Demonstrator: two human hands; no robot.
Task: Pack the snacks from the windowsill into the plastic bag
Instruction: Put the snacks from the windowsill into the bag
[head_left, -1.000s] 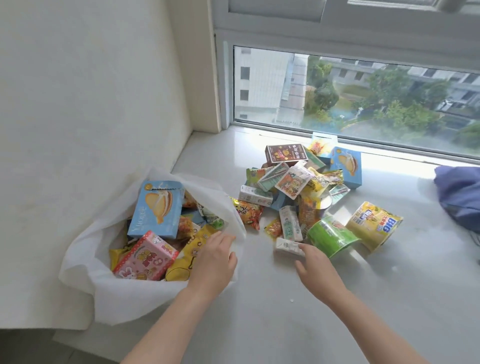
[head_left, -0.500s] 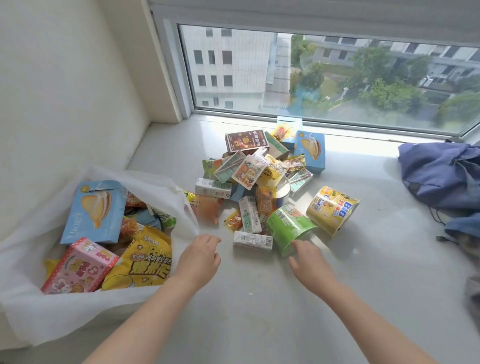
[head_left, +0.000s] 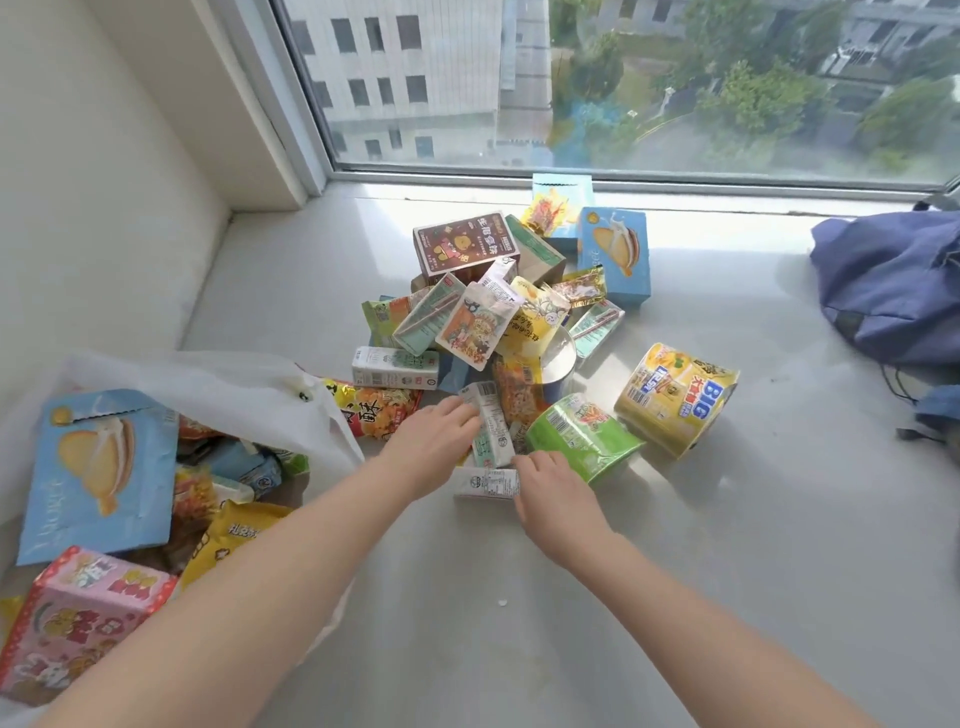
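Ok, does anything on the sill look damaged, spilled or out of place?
The green snack tub lies on its side, its wall looking crumpled, beside the yellow BIG tub, also tipped over. A small white speck sits on the bare windowsill nearer the camera. No pack looks spilled.

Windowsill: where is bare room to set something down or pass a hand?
Free: the near windowsill right of the right hand, below the yellow tub; the strip between the snack pile and the blue cloth; the corner behind the plastic bag. Crowded: the pile's near edge, where the left hand reaches too.
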